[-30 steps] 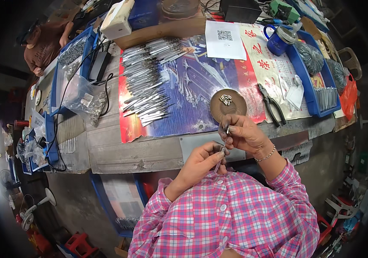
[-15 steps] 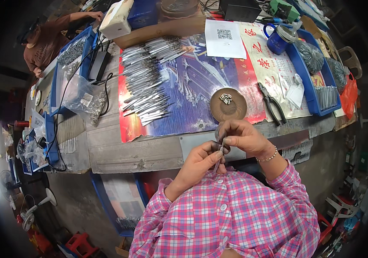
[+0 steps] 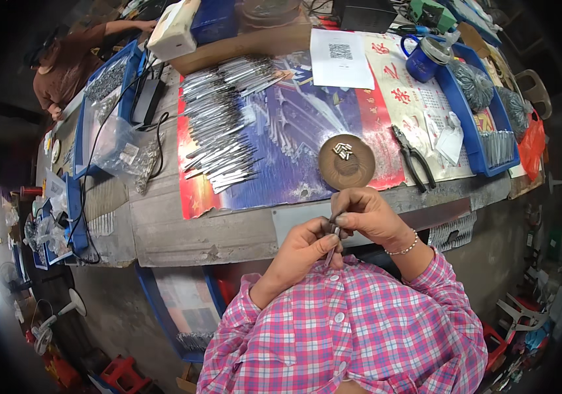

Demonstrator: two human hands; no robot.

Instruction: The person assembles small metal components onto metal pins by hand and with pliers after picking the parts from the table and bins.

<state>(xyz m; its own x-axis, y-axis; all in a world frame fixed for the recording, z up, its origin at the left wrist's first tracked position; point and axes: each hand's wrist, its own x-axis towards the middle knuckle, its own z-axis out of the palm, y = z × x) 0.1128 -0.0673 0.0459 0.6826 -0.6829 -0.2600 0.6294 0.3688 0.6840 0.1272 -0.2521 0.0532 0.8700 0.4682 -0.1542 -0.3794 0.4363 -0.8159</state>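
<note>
In front of my chest, at the table's near edge, both hands meet over a thin metal rod (image 3: 329,258). My left hand (image 3: 304,251) is closed on it, the lower end sticking out below the fingers. My right hand (image 3: 374,217), with a beaded bracelet at the wrist, pinches at the upper end; whether a small part sits between those fingertips is hidden. Just beyond them stands a round brown dish (image 3: 359,172) with several short silvery metal pieces (image 3: 343,151). Farther left, many slim metal rods (image 3: 218,125) lie in rows on a printed poster.
Black-handled pliers (image 3: 414,161) lie right of the dish. A blue tray (image 3: 491,169) with metal parts and bags stands at the right, near a blue mug (image 3: 423,62). At far left another person (image 3: 64,69) reaches over blue trays. A plastic bag (image 3: 120,148) lies on the left table.
My right hand has come slightly down and left, closer to my left hand over the rod. The rest of the scene shifts slightly with the camera.
</note>
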